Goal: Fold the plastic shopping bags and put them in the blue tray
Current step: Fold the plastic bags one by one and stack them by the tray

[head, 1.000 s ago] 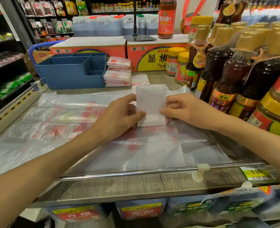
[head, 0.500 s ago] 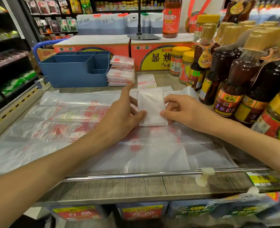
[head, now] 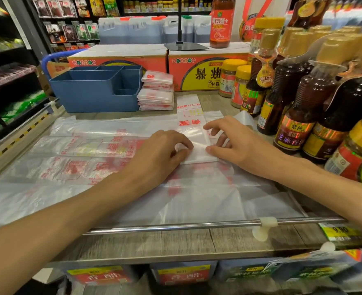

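A small folded white plastic bag (head: 198, 149) lies flat on top of several spread-out clear bags with red print (head: 86, 158). My left hand (head: 163, 152) pinches its left edge with curled fingers. My right hand (head: 231, 139) holds its right side, thumb at the near corner and fingers over the far edge. The blue tray (head: 95, 92), divided into compartments, stands at the back left. A stack of folded bags (head: 156, 91) sits right beside the tray, outside it.
Dark sauce bottles (head: 303, 111) and yellow-lidded jars (head: 232, 77) crowd the right side. Orange cartons (head: 197, 69) stand behind the tray. A metal rail (head: 175, 225) runs along the shelf's front edge, with a 9.90 price tag (head: 338, 231) at the right.
The folded bag, held upright between both hands a second ago, has been laid down flat. Both hands now bear on its sides.
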